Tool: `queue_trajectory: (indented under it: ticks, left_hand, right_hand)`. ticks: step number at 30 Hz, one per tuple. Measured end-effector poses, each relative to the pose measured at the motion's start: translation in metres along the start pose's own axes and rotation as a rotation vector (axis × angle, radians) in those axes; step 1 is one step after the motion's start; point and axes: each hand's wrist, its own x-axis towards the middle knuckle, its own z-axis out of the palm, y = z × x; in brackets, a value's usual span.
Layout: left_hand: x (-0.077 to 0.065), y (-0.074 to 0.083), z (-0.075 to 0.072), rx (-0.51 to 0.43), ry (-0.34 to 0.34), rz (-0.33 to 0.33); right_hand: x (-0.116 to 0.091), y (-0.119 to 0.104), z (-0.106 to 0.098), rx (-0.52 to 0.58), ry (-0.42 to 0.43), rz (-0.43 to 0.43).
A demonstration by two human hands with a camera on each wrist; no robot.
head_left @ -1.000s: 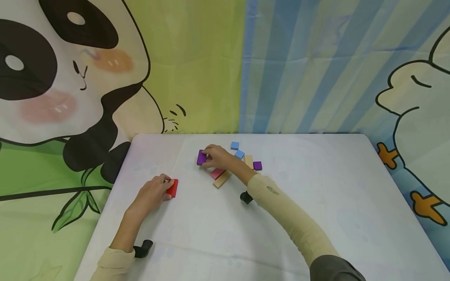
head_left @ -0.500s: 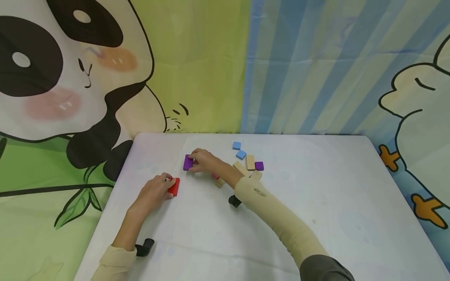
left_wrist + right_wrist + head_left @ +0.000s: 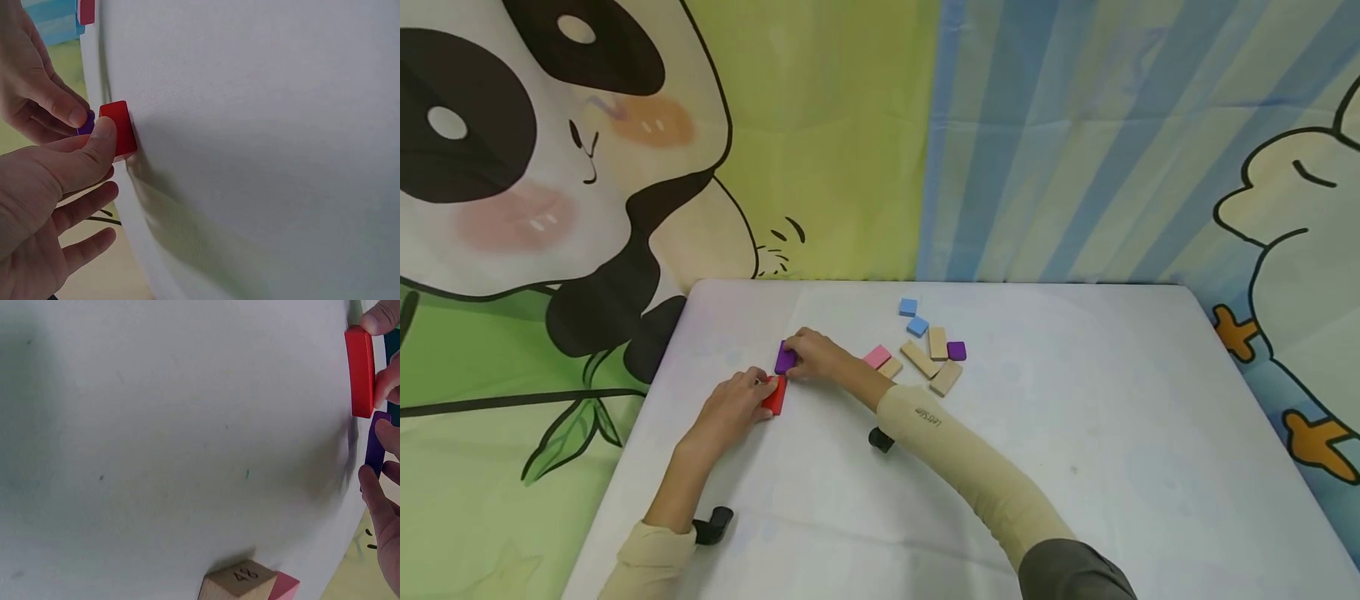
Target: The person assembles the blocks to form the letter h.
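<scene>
A flat red block is pinched by my left hand at the left of the white table, thumb over one face in the left wrist view. Just beyond it, my right hand holds a purple block between thumb and fingers. The purple block's near end comes right up to the red block's far end in the head view. In the right wrist view the purple block and the red block stand nearly end to end.
Right of my right hand lie a pink block, several plain wooden blocks, two blue blocks and a small purple block. One wooden block bears the number 48. A printed curtain hangs behind the table.
My right hand has carried the purple block left and toward me, from beside the loose blocks to the red block's far end. My left hand has stayed nearly still.
</scene>
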Motion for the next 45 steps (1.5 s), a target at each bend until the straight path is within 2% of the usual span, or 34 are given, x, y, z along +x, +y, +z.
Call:
queue_trajectory:
  ticks: [9, 18, 24, 29, 34, 38, 45]
  left_hand:
    - [0.003, 0.0, 0.003, 0.027, 0.002, 0.008]
    - [0.005, 0.001, 0.001, 0.035, 0.012, 0.026]
    - [0.006, -0.001, 0.004, -0.004, -0.004, 0.013]
    - [0.005, -0.004, 0.006, -0.077, -0.024, -0.001]
    - [0.002, -0.009, 0.004, -0.149, -0.055, 0.011]
    - [0.002, -0.011, 0.003, -0.139, -0.027, 0.042]
    - [0.012, -0.012, 0.008, -0.176, 0.063, 0.022]
  right_hand:
    - [0.001, 0.001, 0.006, 0.026, 0.0, 0.021]
    - [0.005, 0.006, 0.007, 0.028, -0.021, -0.056]
    - [0.007, 0.008, 0.008, 0.015, -0.016, -0.068]
    - [0.008, 0.008, 0.009, 0.031, -0.008, -0.077]
    - [0.007, 0.007, 0.01, 0.043, 0.004, -0.091]
    - [0.006, 0.004, 0.01, 0.052, -0.002, -0.08]
    - [0.006, 0.003, 0.01, 0.05, -0.004, -0.083]
